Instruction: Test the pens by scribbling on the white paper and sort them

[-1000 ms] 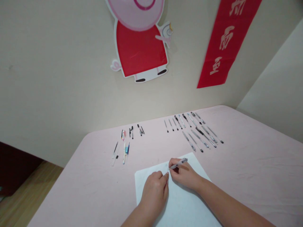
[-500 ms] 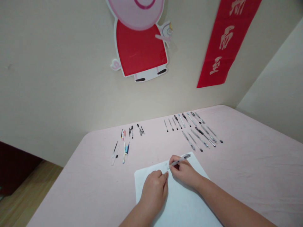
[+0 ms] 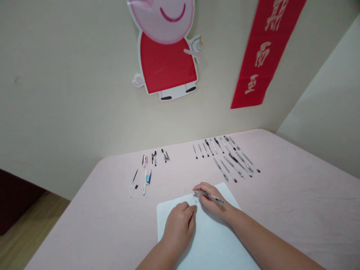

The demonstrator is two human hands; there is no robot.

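My right hand (image 3: 211, 200) pinches a clear pen (image 3: 209, 195) that lies nearly flat, its tip pointing left over the top edge of a white sheet of paper (image 3: 209, 240). My left hand (image 3: 177, 225) rests on the sheet with its fingers curled under, pressing the paper down just left of the pen tip. Both forearms come in from the bottom edge.
The sheet lies on a pink table (image 3: 295, 202). Several pens in rows (image 3: 226, 155) lie at the far right, and a smaller group of pens and pen parts (image 3: 147, 168) at the far left. A cartoon cutout (image 3: 165, 48) and a red banner (image 3: 264, 52) hang on the wall behind.
The pen in my right hand has swung from slanting up and right to lying low and flat. The view has tilted slightly down and right.
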